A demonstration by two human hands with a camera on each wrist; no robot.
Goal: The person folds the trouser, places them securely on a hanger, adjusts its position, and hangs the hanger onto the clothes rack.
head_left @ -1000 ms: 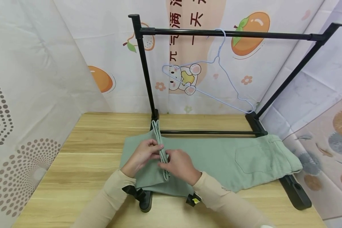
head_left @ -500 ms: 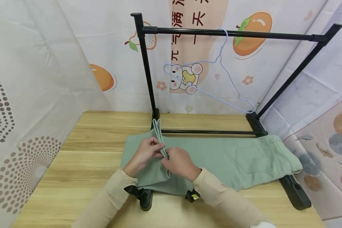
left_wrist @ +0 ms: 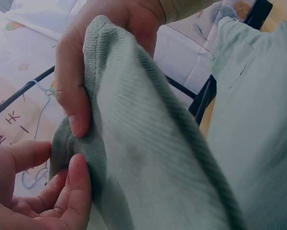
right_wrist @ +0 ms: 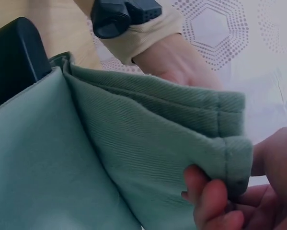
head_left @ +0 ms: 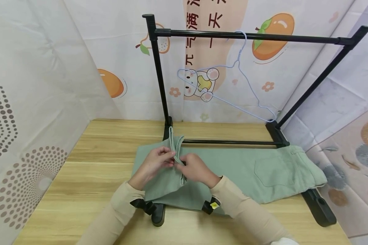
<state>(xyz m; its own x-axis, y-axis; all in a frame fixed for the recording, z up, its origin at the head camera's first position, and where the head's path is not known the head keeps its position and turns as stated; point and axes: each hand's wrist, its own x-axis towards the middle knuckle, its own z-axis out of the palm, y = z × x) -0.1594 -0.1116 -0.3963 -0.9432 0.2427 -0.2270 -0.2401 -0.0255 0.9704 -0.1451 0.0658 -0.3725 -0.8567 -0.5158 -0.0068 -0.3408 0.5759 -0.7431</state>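
Pale green trousers lie flat, waistband to the right, with the leg end folded over and its hems raised on the left. My left hand pinches a hem edge between thumb and fingers. Just right of it, my right hand grips the same raised leg end. In the left wrist view, both hands hold the stitched hem. The right wrist view shows my right hand's fingers curled on the nearer hem, with another hem layer behind it. My left hand's fingertips are hidden there by the cloth.
A black clothes rack stands on the wooden table; the trousers lie across its base. From its top bar hangs a light blue wire hanger. Printed curtains close off the back and sides.
The raised hems have spread from a tight stack into separate layers, one opening to the right. Both hands stay close together, with small shifts of the fingers.
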